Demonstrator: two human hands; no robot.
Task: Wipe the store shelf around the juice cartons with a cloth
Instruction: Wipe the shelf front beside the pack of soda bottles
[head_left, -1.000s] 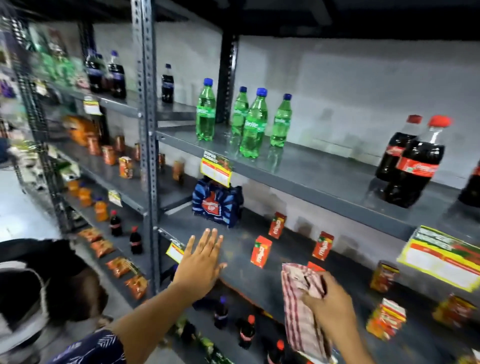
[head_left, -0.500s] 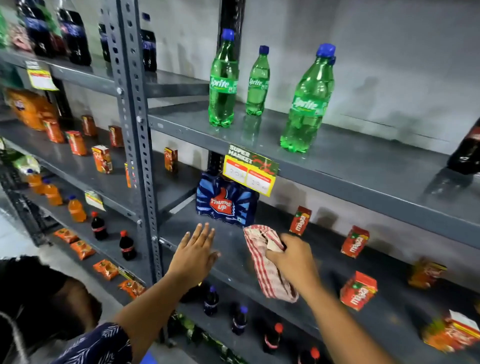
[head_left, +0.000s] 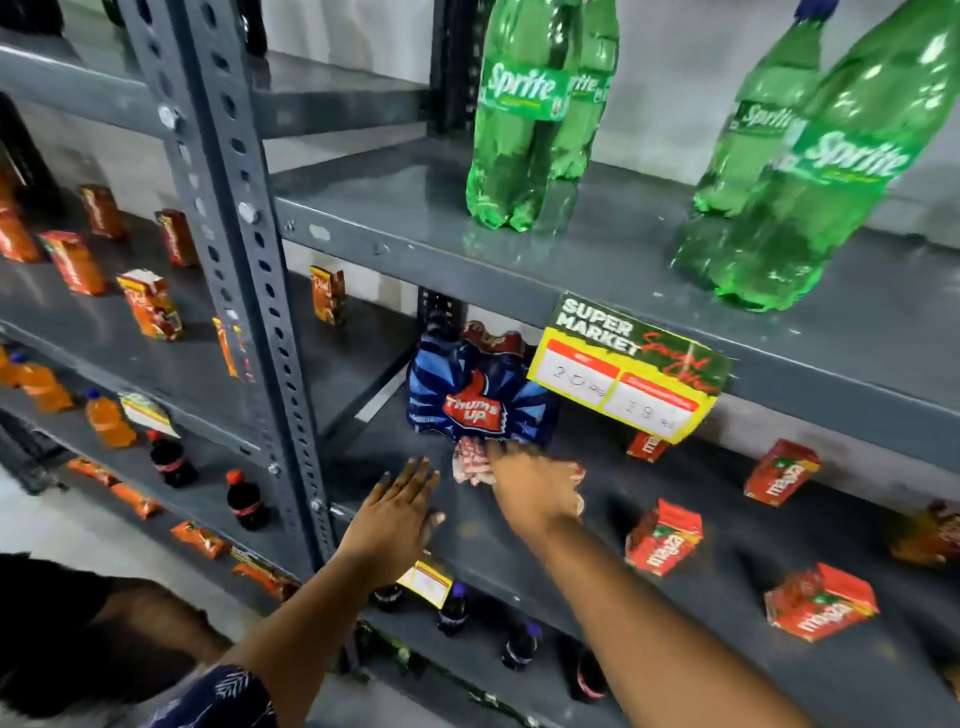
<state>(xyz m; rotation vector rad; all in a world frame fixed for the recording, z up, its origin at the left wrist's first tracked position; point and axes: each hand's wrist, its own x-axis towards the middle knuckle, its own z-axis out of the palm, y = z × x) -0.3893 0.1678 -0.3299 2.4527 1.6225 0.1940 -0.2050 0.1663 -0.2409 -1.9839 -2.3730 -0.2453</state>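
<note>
The cloth (head_left: 470, 462) is pressed on the shelf (head_left: 727, 582) by the right hand (head_left: 535, 493), just below the blue pack (head_left: 475, 400). The left hand (head_left: 397, 512) is laid flat with fingers spread, at 9 o'clock of it. Red cartons (head_left: 665, 538) are seen at 3 o'clock.

Grey metal shelf (head_left: 727, 587) carrying red juice cartons (head_left: 665, 538), well apart from one another. The right hand (head_left: 530, 488) presses a red-checked cloth (head_left: 470, 462) onto the shelf against a blue Thums Up pack (head_left: 472, 400) near the left end. The left hand (head_left: 395, 514) rests flat, fingers spread, at the front left edge.
</note>
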